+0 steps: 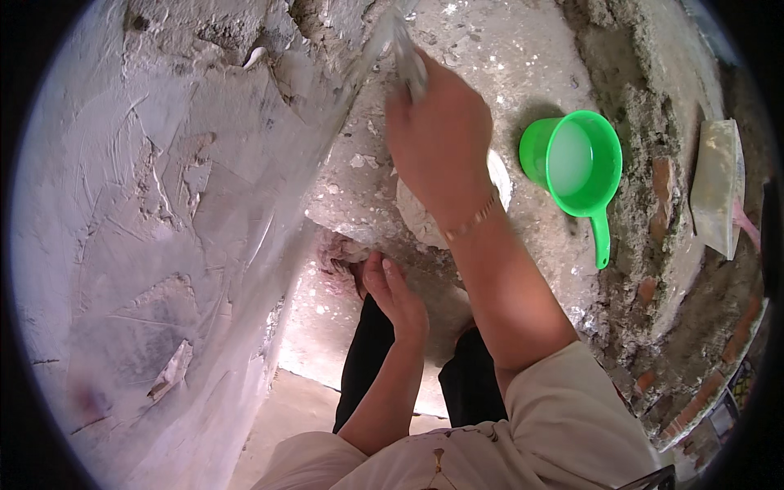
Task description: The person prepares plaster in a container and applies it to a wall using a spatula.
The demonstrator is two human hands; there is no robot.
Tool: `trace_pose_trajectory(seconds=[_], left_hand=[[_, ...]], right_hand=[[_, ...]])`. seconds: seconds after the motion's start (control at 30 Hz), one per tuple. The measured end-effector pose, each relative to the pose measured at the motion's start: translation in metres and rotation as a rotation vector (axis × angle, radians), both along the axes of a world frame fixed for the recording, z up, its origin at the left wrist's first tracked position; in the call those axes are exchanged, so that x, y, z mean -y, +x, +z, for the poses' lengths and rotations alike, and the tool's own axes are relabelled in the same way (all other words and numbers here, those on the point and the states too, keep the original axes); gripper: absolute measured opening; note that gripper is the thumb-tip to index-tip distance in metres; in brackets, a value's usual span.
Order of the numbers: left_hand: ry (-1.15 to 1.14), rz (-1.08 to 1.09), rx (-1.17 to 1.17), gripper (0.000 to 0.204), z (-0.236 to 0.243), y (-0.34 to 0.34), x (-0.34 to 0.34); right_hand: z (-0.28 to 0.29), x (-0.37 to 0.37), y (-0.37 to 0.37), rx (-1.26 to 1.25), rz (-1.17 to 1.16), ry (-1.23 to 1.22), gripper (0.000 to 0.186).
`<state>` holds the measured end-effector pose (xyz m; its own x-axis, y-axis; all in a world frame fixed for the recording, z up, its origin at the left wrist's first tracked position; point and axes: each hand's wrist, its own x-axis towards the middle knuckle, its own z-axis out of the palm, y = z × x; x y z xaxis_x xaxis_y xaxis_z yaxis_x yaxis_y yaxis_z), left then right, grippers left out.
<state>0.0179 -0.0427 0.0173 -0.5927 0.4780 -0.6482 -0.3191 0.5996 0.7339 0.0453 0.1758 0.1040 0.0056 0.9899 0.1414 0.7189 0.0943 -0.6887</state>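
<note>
My right hand (441, 135) is stretched forward beside the plastered wall, its fingers closed around a pale grey, blade-like tool (411, 61). Motion blur hides the tool's exact kind, and its far end lies against the wall's lower edge. Under my right wrist, a round white thing (500, 181) is partly covered, so I cannot tell whether it is a bowl or a lump of plaster. My left hand (398, 300) is low in front of my knees, fingers stretched out, with nothing visible in it. A green dipper (603, 200) holding milky liquid stands right of my right forearm.
The rough grey wall (188, 269) fills the left side, with ridges and chipped patches. A crumbly ledge with exposed bricks (661, 184) runs along the right. On it lies a flat, pale, plaster-stained piece (714, 192) with a pink part beside it. Pale specks dot the ground (506, 73).
</note>
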Motion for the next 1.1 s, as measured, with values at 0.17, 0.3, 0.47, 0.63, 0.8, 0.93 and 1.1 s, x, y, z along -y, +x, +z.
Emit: trace_pose_trajectory(seconds=[0.17, 0.3, 0.47, 0.63, 0.8, 0.93, 1.1], left_hand=[[0.243, -0.104, -0.048, 0.044, -0.036, -0.007, 0.017], [0.294, -0.118, -0.136, 0.043, -0.02, -0.012, 0.008], [-0.018, 0.007, -0.033, 0.042, -0.004, 0.001, 0.0], [-0.017, -0.026, -0.061, 0.042, -0.004, 0.002, -0.002], [0.193, 0.035, -0.042, 0.041, -0.018, -0.001, 0.004], [-0.021, -0.035, -0.069, 0.04, -0.003, 0.0, 0.0], [0.095, -0.072, -0.012, 0.04, -0.022, 0.004, 0.008]], right_hand=[[-0.002, 0.035, -0.054, 0.126, 0.192, -0.01, 0.047], [0.001, 0.077, -0.033, 0.185, 0.331, -0.227, 0.043], [-0.013, -0.006, 0.019, -0.039, -0.068, 0.056, 0.021], [-0.024, -0.053, -0.012, 0.175, 0.035, 0.376, 0.019], [0.024, 0.017, -0.031, 0.1, 0.235, 0.168, 0.032], [0.018, 0.009, 0.002, 0.149, 0.121, 0.11, 0.034], [0.017, -0.028, -0.019, 0.137, 0.106, 0.176, 0.035]])
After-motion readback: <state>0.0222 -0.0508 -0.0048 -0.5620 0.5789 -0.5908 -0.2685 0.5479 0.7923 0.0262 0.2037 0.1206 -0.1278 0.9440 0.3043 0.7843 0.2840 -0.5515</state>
